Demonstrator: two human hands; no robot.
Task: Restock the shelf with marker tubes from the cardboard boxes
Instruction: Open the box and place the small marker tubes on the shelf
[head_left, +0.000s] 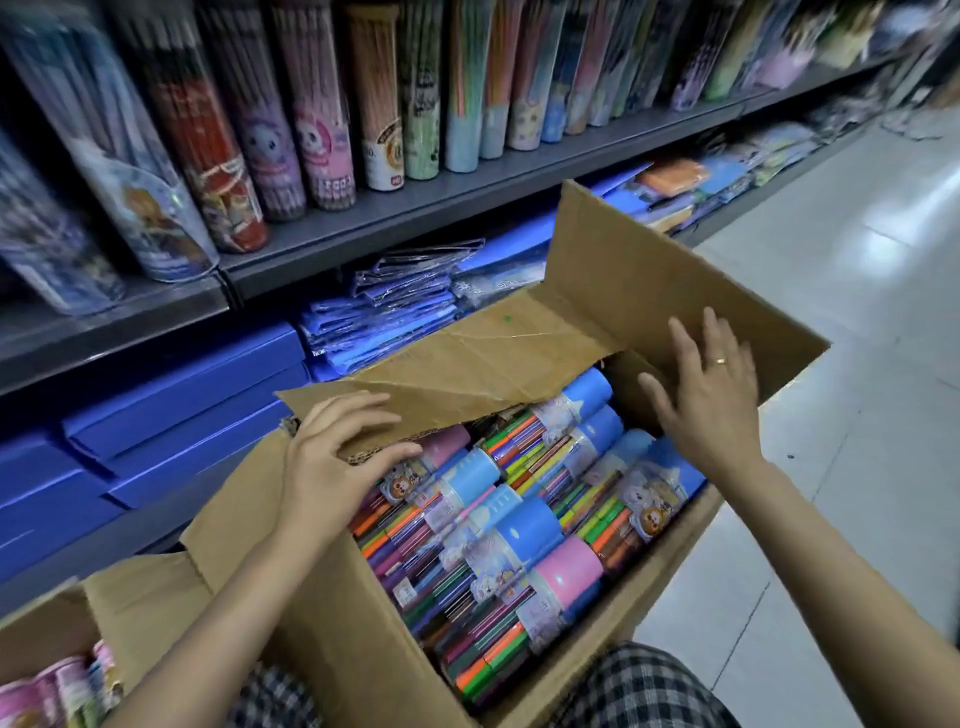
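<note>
Fingers of my left hand (332, 457) curl over the edge of a crumpled cardboard flap (441, 374), thumb under it, gripping it at about ten o'clock from the box's middle. Over at two o'clock my right hand (701, 400) is spread wide, fingers straight and relaxed, holding nothing, its fingertips at the tall upright flap (649, 270); a ring sits on one finger.

Now the surroundings: I'm in a shop aisle, pale glossy floor tiles (857, 312) running off toward three o'clock. A grey metal shelf (467, 202) crosses at twelve o'clock, lined with tall tubes of pencils (306, 119) leaning in a row. Below it lie flat blue boxes (171, 395) at nine o'clock and plastic-wrapped blue packets (384, 306) at eleven.

The cardboard box (322, 613) is open in front of me, against my checked clothing (639, 686). It is packed with marker tubes (519, 525) lying on their sides: clear bodies showing bright markers, cartoon labels, caps in light blue and pink. They lie just below both hands; my left fingers are just above the nearest pink-capped tube, my right hand is clear of them.

A second box (47, 623) at seven o'clock shows more pink-topped tubes.
</note>
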